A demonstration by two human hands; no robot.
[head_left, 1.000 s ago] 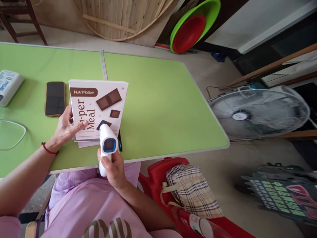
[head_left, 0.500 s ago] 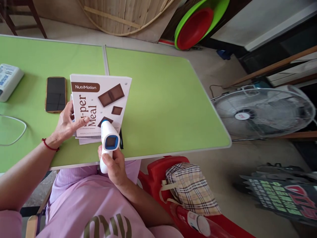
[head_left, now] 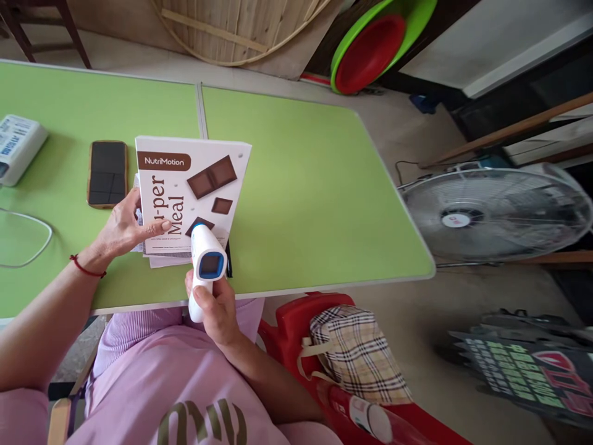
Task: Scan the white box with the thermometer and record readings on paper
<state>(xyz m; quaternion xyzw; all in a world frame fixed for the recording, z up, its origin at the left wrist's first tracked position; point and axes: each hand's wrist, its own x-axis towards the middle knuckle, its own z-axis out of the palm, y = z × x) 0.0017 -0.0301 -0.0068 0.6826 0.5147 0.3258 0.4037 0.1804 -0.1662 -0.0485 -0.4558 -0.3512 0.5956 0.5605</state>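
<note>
A white box (head_left: 210, 213) printed "NutriMotion" with chocolate pieces stands tilted over the green table. My left hand (head_left: 127, 225) grips its left side, thumb across the front and the other fingers mostly hidden behind. In my right hand (head_left: 217, 309) is a white and blue infrared thermometer (head_left: 200, 250), held upright by its handle, its small screen dark and facing me. Its front end overlaps the box's lower part; whether they touch I cannot tell. Papers (head_left: 169, 262) and a black pen-like thing (head_left: 229, 259) show partly from under the box.
A phone (head_left: 107, 173) lies left of the box, with a white device (head_left: 21, 148) and a white cable (head_left: 39, 222) farther left. On a red chair (head_left: 291, 315) rest a plaid bag (head_left: 359, 352) and a bottle (head_left: 364, 414). A large fan (head_left: 456, 219) stands beyond the table's right end.
The view has shifted slightly, so most things appear a little farther right. Both hands keep their holds on the box and the thermometer.
</note>
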